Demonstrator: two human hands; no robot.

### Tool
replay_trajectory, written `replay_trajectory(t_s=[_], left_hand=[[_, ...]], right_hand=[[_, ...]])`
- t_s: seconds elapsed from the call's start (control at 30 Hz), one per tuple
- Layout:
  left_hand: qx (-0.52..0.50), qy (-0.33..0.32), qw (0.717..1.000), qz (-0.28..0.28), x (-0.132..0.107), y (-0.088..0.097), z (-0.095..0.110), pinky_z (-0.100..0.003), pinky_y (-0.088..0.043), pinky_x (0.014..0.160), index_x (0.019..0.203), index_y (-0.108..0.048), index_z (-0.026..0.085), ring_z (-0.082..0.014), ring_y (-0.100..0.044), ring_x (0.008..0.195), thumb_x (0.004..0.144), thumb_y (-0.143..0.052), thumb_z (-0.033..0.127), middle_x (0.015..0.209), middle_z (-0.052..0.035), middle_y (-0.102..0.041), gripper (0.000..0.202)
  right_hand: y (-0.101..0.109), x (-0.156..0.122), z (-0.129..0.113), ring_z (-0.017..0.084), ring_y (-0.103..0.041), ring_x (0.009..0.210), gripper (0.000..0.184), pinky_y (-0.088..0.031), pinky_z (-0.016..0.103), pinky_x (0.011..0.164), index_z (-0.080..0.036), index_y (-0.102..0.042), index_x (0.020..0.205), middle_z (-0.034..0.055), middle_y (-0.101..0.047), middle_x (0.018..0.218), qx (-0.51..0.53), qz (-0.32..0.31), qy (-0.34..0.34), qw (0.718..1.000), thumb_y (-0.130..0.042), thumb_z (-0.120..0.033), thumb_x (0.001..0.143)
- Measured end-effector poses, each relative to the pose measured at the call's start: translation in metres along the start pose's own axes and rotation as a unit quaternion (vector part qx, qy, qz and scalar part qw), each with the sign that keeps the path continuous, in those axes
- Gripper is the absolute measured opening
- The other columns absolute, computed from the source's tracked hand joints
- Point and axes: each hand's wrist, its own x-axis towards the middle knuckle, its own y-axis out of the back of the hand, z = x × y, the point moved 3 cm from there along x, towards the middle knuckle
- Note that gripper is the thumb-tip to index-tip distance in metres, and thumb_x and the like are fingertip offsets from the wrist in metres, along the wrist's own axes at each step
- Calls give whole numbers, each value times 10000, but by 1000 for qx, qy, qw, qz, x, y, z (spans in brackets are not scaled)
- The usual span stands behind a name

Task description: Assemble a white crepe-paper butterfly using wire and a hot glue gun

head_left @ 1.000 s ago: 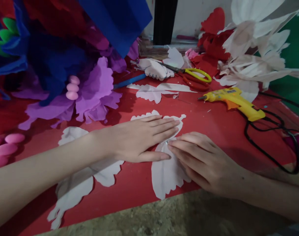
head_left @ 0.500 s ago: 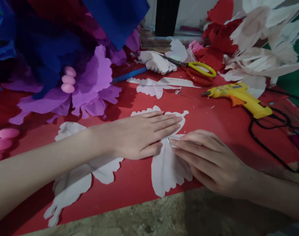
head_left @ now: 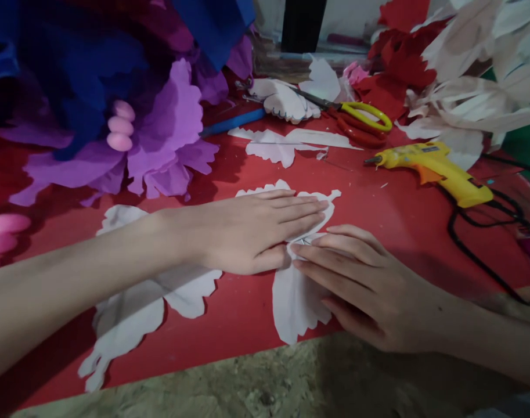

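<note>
A white butterfly-shaped cutout (head_left: 297, 307) with scalloped edges lies on the red surface, partly covered by both hands. My left hand (head_left: 251, 232) rests flat on its upper wings, fingers stretched to the right. My right hand (head_left: 369, 284) lies over the lower wing, fingers extended and nothing visibly gripped. Between the hands, a thin shiny strip (head_left: 305, 241), perhaps wire, shows along the cutout's middle; its ends are hidden. A second white butterfly cutout (head_left: 129, 322) lies under my left forearm, partly covered by it.
Behind the hands are white scraps (head_left: 271, 148), yellow-and-red-handled scissors (head_left: 364, 119) and a blue strip (head_left: 234, 122). A yellow glue gun (head_left: 439, 168) with a black cord (head_left: 478, 261) lies right. Purple flowers (head_left: 164, 128) crowd the left, white petals (head_left: 469, 110) the back right.
My right hand has slid slightly left across the cutout, its fingertips now closer to my left thumb. My left hand stays flat on the upper wings. The camera view has shifted a little.
</note>
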Motion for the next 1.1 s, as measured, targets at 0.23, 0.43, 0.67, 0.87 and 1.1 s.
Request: replay_trajectory(t_s=[0.23, 0.43, 0.67, 0.87, 1.1], left_hand=[[-12, 9, 1000, -5, 1, 1, 1, -375, -120, 1175, 1450, -253, 110, -167, -176, 1427, 926, -259, 365, 1540, -41, -193, 583], [25, 2, 1000, 8, 1, -2, 0, -351, -118, 1175, 1455, -235, 105, -178, -185, 1426, 936, -321, 356, 1541, -57, -198, 582], [32, -19, 999, 20, -1, -3, 1, -420, -145, 1168, 1442, -249, 58, -220, -198, 1422, 932, -311, 328, 1534, -108, -208, 581], [43, -15, 999, 6, 0, -4, 1, -406, -117, 1174, 1451, -218, 64, -195, -152, 1433, 932, -293, 323, 1541, -96, -173, 585], [46, -3, 999, -3, -1, -3, 2, -372, -95, 1178, 1457, -209, 75, -179, -142, 1434, 927, -292, 315, 1545, -78, -161, 588]], right_hand=[[-1, 0, 0, 206, -452, 1138, 354, -389, 403, 990, -68, -587, 1156, 68, -533, 1266, 14, -1, -10, 1000, -393, -208, 895], [0, -1, 2, 216, -432, 1172, 349, -346, 429, 1025, -89, -571, 1177, 52, -526, 1275, 19, -8, -15, 1000, -400, -213, 899], [1, -4, 4, 204, -467, 1121, 313, -390, 414, 975, -98, -592, 1125, 68, -569, 1204, -19, 14, -3, 1000, -430, -250, 904], [4, -7, 2, 176, -527, 997, 201, -420, 361, 874, -123, -624, 972, 26, -647, 1022, -38, 67, -22, 997, -508, -261, 885], [5, -7, 1, 142, -545, 1008, 191, -422, 328, 881, -151, -632, 948, 20, -649, 1023, -48, 66, -36, 996, -477, -252, 900]])
